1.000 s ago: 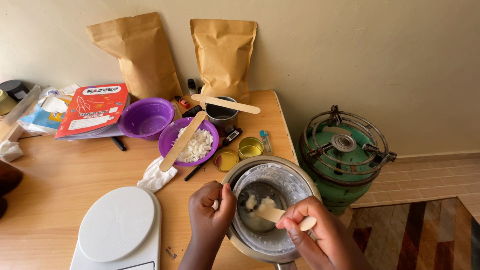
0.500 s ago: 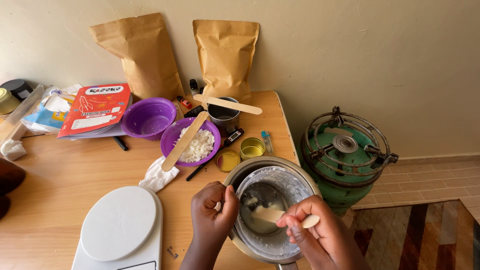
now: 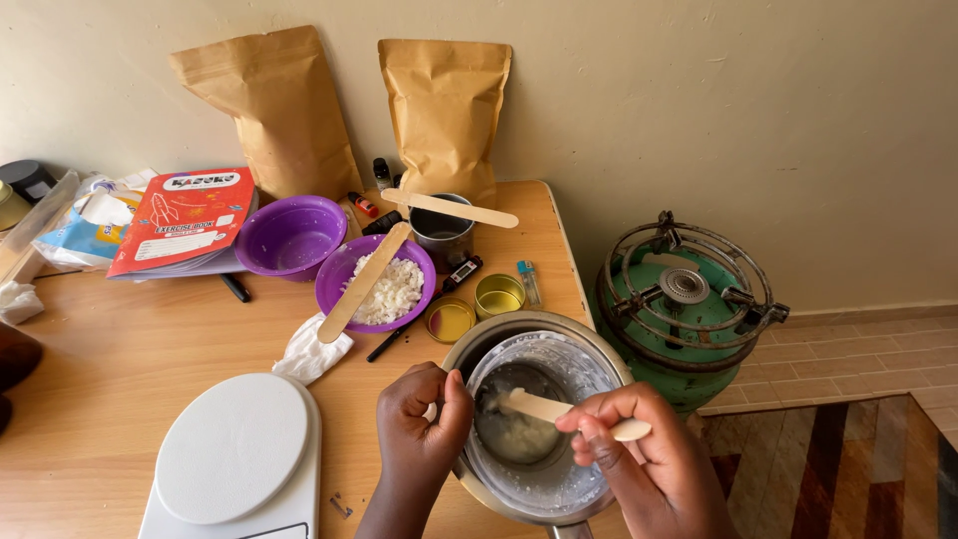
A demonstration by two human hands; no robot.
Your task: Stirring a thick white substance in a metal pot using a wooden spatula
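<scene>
A metal pot (image 3: 477,339) sits at the table's near right corner with a clear glass bowl (image 3: 579,364) inside it. Half-melted white wax lies at the bowl's bottom. My left hand (image 3: 421,409) pinches the bowl's left rim. My right hand (image 3: 624,444) holds a flat wooden stick (image 3: 539,406) whose tip dips into the wax.
A white kitchen scale (image 3: 235,454) lies left of the pot. Behind stand a purple bowl of white flakes (image 3: 384,289) with a stick across it, an empty purple bowl (image 3: 289,235), a metal cup (image 3: 442,232), two small tins (image 3: 474,304), two brown paper bags (image 3: 444,100). A green gas burner (image 3: 684,299) stands on the floor at the right.
The stick's tip has swept from the bowl's middle toward its left side, and the white lumps have shrunk into the liquid. My left hand stays on the rim.
</scene>
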